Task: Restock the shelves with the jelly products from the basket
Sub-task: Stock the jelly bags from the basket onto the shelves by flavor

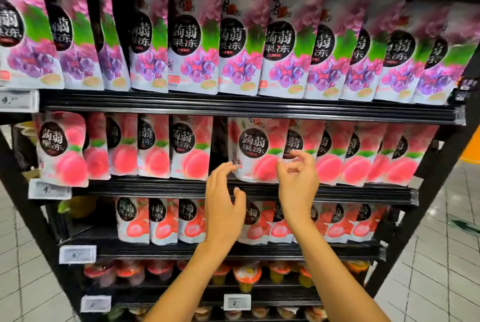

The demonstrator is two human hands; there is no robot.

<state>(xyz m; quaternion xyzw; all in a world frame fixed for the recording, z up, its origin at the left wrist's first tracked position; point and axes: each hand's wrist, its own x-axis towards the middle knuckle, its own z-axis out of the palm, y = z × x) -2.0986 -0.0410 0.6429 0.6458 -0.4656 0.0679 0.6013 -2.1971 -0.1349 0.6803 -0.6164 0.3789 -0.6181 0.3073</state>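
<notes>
A peach jelly pouch [255, 148] stands upright at the front of the second shelf [259, 191], just right of a dark gap in the peach row. My left hand [223, 197] reaches up to it, with straight fingertips touching the pouch's lower left edge and the thumb held apart. In front of the pouch's lower right side is my right hand [297, 178], its fingers loosely curled and nothing gripped in them. The basket is out of view.
Purple grape pouches [192, 43] fill the top shelf. Strawberry pouches [163, 223] line the third shelf behind my forearms, with an empty stretch at its left. Jelly cups [246, 276] sit on the lower shelves. White price tags [49, 189] hang on the shelf edges. Tiled floor lies at right.
</notes>
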